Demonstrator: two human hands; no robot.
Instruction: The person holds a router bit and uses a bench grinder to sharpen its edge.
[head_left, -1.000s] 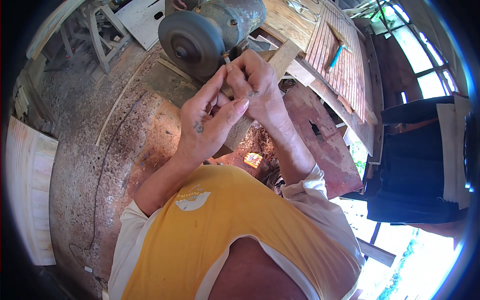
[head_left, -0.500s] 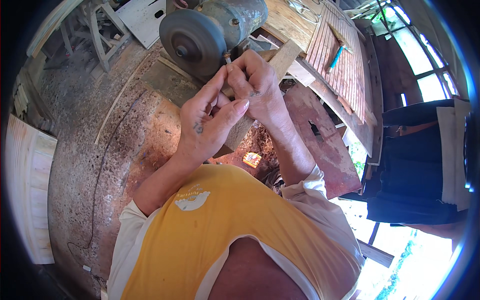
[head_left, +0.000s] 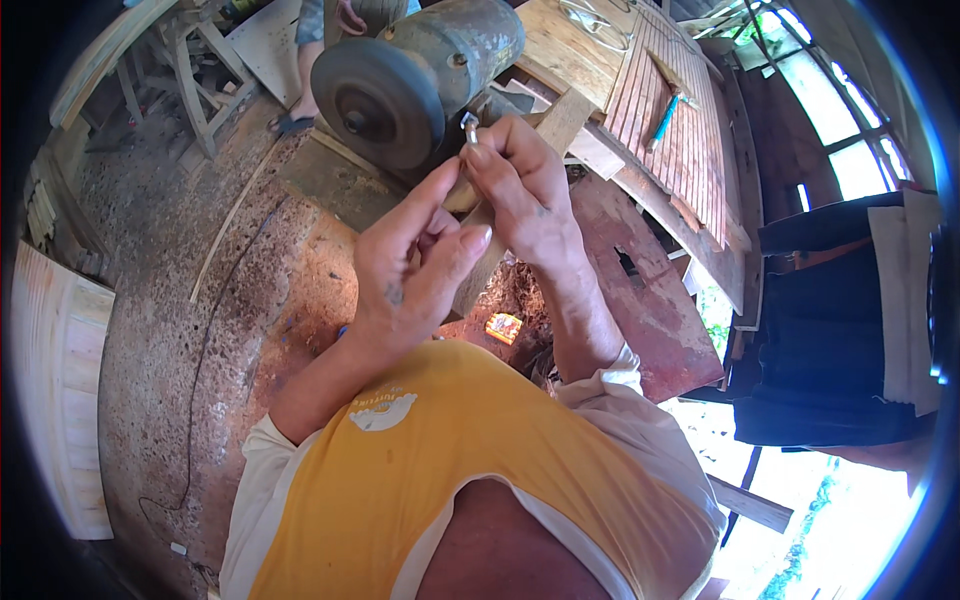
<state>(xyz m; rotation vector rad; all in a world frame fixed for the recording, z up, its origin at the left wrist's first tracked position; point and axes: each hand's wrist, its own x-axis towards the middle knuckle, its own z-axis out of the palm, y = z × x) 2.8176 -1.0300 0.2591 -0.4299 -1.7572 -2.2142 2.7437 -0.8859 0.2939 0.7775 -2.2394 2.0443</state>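
A grey bench grinder has a dark round wheel, blurred at its face. Just right of the wheel, my right hand pinches a small metal bit upright, its shiny angled tip showing above my fingers. My left hand is beside it below the wheel, index fingertip at the right thumb, other fingers curled; what they hold, if anything, is hidden. Beneath both lies a wooden board on the grinder's support.
Another person's bare leg stands behind the grinder. A slatted wood panel bears a blue-handled tool and cord loops. A reddish board, orange packet, floor cable and dark cloth surround me.
Both hands have moved down and slightly right, drawing the bit away from the wheel so its tip shows. A person's leg and hand have come into view at the top.
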